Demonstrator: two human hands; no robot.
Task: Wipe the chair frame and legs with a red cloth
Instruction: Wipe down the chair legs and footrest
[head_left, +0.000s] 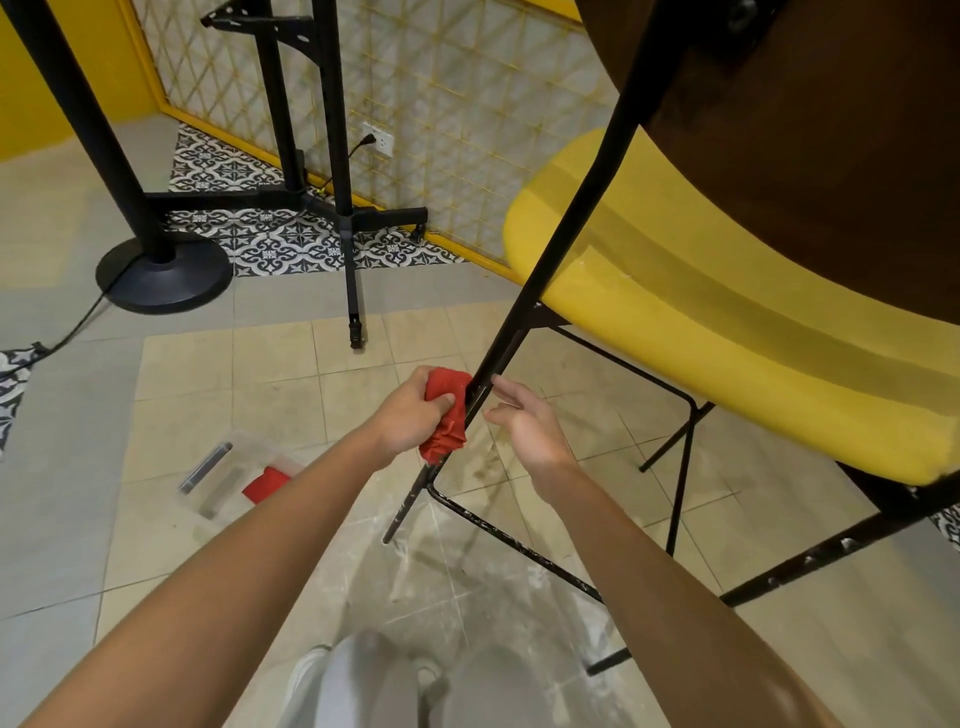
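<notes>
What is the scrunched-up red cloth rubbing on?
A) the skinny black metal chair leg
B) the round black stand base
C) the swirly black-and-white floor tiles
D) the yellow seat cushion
A: the left hand grips the crumpled red cloth and presses it against the thin black metal chair leg, below the yellow padded seat.
</notes>
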